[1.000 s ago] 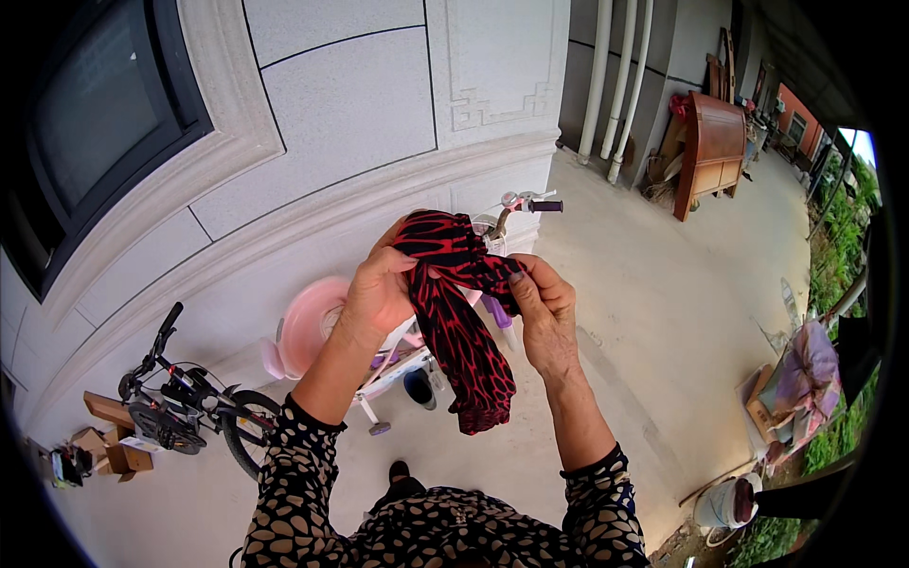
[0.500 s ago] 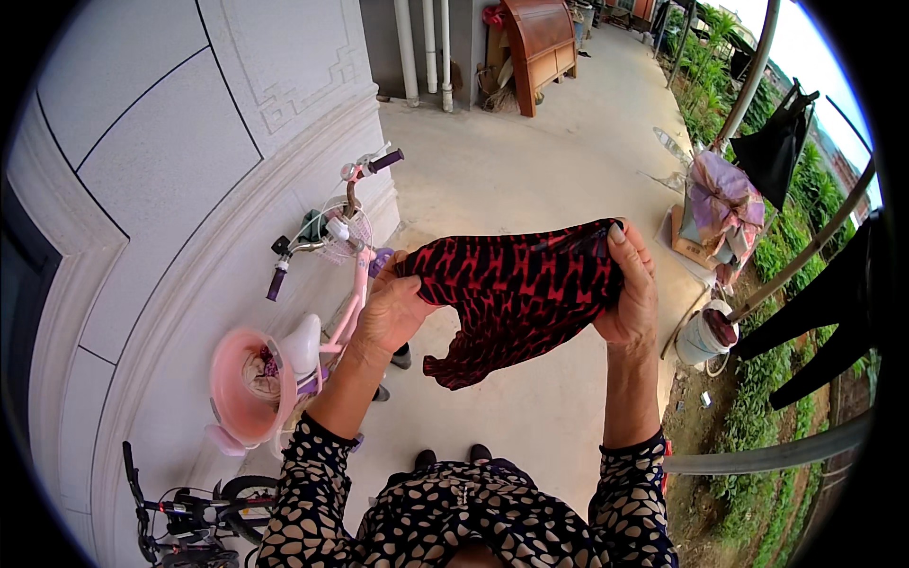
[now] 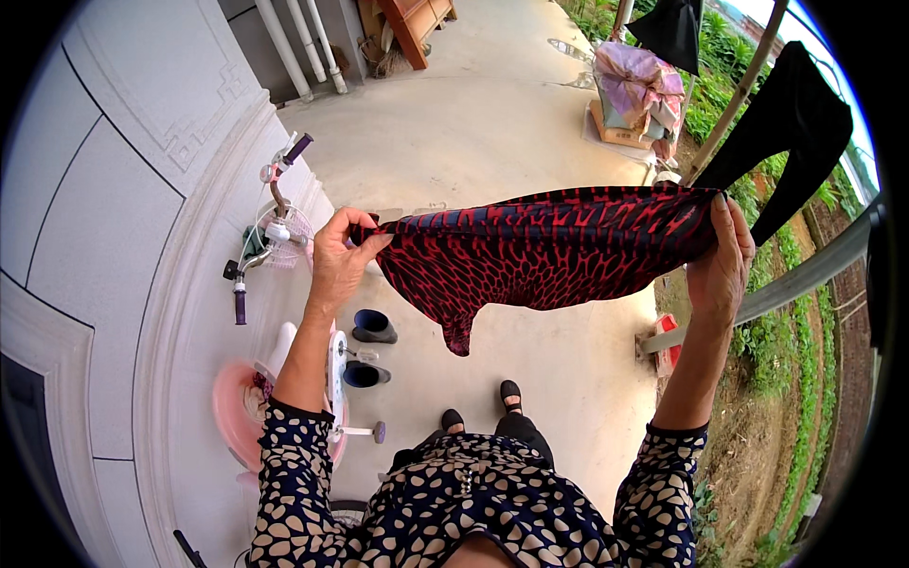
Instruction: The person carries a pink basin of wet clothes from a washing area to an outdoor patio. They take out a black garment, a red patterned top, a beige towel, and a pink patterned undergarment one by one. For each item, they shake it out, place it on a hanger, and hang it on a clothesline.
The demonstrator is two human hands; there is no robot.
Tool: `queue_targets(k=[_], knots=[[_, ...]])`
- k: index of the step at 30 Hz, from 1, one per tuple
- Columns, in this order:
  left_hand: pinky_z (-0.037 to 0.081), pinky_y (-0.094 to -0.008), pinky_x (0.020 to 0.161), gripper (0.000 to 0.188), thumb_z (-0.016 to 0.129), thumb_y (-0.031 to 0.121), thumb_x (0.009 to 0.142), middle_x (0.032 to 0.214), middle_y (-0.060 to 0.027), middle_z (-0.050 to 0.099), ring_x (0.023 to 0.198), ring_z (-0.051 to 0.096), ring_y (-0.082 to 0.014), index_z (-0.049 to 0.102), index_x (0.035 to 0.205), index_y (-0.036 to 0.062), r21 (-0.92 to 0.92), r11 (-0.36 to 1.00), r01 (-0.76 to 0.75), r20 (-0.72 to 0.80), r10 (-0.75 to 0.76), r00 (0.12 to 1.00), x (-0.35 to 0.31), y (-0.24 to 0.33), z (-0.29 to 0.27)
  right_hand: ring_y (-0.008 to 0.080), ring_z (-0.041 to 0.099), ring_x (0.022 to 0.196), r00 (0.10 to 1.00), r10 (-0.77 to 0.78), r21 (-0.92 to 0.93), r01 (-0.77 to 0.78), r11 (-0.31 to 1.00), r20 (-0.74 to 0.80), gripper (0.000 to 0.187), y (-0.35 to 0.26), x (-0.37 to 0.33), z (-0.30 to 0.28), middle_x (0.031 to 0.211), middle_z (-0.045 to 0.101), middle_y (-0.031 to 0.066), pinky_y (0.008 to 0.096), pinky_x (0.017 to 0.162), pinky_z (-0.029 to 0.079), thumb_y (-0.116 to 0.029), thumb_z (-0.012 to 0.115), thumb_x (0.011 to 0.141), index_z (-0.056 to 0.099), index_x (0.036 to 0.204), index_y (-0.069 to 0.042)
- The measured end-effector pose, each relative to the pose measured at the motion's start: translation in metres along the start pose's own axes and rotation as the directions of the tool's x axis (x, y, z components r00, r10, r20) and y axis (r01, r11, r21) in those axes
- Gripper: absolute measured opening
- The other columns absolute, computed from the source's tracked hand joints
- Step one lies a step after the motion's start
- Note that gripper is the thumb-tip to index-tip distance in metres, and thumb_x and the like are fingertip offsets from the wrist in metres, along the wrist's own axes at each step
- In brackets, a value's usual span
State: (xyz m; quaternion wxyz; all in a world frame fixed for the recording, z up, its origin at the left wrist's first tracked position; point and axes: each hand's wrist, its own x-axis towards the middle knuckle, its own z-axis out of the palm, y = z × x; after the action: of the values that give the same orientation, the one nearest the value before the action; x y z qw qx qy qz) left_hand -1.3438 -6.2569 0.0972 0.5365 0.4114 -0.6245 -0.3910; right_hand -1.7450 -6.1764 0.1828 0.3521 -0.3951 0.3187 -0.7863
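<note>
A black garment with a red net-like pattern [image 3: 530, 256] is stretched sideways between my two hands, in front of me. My left hand [image 3: 339, 254] pinches its left end, thumb over the cloth. On the other side, my right hand [image 3: 720, 251] grips the right end of the top edge, its thumb pointing up. The upper edge runs nearly straight from hand to hand. Below it the cloth hangs loose, with a short narrow piece dangling at the lower left. The garment's kind cannot be told for sure.
At left by the wall stand a pink bicycle [image 3: 279, 232] and a pink basin [image 3: 237, 417] with cloth inside. Dark boots [image 3: 374, 327] are on the floor. To the right, black trousers [image 3: 786, 123] hang near a metal pole [image 3: 805, 265]. A covered pile [image 3: 639, 90] stands farther off.
My hands have moved apart, and the garment is pulled out much wider. The view has shifted to the right, showing the boots and a red object by the pole's foot.
</note>
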Motion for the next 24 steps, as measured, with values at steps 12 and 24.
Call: queue_targets(k=[12,24], knots=[[0.039,-0.018,0.066,0.017,0.063,0.005,0.083,0.077,0.0017,0.05,0.071,0.046,-0.0063,0.045,0.082,0.005,-0.219,0.934,-0.283,-0.123,0.261,0.957,0.006,0.052,0.124,0.0082,0.062,0.067,0.879,-0.365,-0.184,0.321,0.929,-0.307,0.012,-0.109,-0.026,-0.113,0.077,0.065,0.002,0.0216,0.058,0.052,-0.013,0.058,0.088,0.063,0.095,-0.005],[0.04,-0.0184,0.065,0.017,0.062,0.003,0.079,0.077,0.0039,0.053,0.069,0.05,-0.0035,0.046,0.083,0.01,-0.346,0.922,0.173,0.326,-0.054,0.944,-0.024,0.1,0.303,0.0082,0.061,0.069,0.93,0.019,-0.159,-0.083,0.984,-0.367,0.017,-0.156,-0.074,-0.296,0.083,0.064,0.002,0.0221,0.063,0.051,-0.011,0.057,0.086,0.059,0.1,-0.001]])
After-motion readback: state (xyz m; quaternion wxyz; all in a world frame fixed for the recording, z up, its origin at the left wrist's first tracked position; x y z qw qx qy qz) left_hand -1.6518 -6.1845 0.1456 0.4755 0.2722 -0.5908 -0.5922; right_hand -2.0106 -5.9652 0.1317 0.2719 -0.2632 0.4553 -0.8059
